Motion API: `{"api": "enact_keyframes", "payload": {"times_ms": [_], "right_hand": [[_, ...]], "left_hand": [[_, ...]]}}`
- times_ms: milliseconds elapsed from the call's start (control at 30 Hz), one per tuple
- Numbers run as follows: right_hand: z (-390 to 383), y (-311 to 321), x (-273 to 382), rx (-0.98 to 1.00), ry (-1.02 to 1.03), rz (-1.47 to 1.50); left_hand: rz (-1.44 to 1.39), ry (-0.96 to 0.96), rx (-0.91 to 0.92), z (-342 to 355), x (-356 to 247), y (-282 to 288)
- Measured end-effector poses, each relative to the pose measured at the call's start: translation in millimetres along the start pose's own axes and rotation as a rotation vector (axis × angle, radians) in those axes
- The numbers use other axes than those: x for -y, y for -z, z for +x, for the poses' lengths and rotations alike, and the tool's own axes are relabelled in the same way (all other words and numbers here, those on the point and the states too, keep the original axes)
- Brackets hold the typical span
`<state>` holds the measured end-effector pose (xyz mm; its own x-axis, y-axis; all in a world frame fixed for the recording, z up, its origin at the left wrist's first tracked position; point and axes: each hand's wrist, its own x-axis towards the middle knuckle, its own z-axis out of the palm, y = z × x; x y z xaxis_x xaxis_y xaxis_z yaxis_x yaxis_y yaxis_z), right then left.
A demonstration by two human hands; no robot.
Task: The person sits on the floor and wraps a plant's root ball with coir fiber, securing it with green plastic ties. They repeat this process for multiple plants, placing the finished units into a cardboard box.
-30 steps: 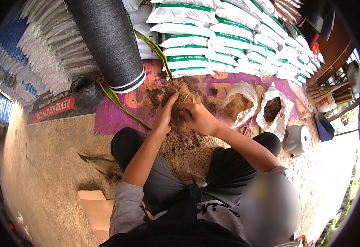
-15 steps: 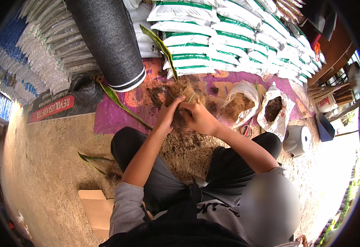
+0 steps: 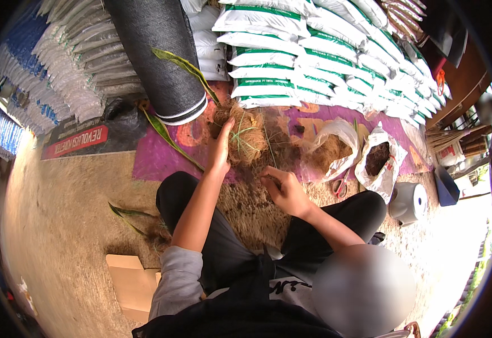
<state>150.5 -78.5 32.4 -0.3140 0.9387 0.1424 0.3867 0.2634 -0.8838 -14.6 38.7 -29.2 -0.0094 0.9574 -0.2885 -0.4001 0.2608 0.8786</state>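
Note:
A ball of brown coconut fibre [image 3: 250, 143] with a snake plant leaf [image 3: 188, 66] sticking out of its far end is held above the purple sheet. My left hand [image 3: 220, 147] grips the ball along its left side, the far fingers hidden behind it. Thin pale-green string [image 3: 269, 145] crosses the fibre and runs down toward my right hand [image 3: 287, 192]. That hand is closed in a pinch on the string, apart from the ball, just in front of my right knee.
Two white bags, one with fibre [image 3: 331, 151], one with dark soil [image 3: 376, 155], stand right of red-handled scissors [image 3: 340, 187] and near them. Loose snake plant leaves [image 3: 170, 138] lie left. A black mesh roll [image 3: 156, 62] and stacked white sacks [image 3: 265, 59] rise behind.
My right hand has moved off the ball, down and toward me, drawing the string out. The ball has turned, its leaf now leaning further left, and more of its wrapped side shows.

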Motion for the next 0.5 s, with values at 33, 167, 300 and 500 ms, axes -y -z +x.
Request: {"api": "enact_keyframes", "payload": {"times_ms": [33, 167, 300, 500], "right_hand": [[-3.6, 0.1, -0.5, 0.007, -0.034, 0.032], [-16.3, 1.2, -23.6, 0.076, -0.206, 0.373], [-30.9, 4.9, -30.5, 0.034, -0.371, 0.617], [-42.1, 6.5, -49.7, -0.072, -0.548, 0.741]], "left_hand": [[-0.013, -0.038, -0.017, 0.3, -1.6, -0.2], [-0.089, -0.17, -0.055, 6.5, -1.7, 4.0], [-0.112, -0.097, -0.179, -2.0, -12.5, -1.9], [-0.22, -0.234, -0.077, 6.7, -15.1, 12.9]]}}
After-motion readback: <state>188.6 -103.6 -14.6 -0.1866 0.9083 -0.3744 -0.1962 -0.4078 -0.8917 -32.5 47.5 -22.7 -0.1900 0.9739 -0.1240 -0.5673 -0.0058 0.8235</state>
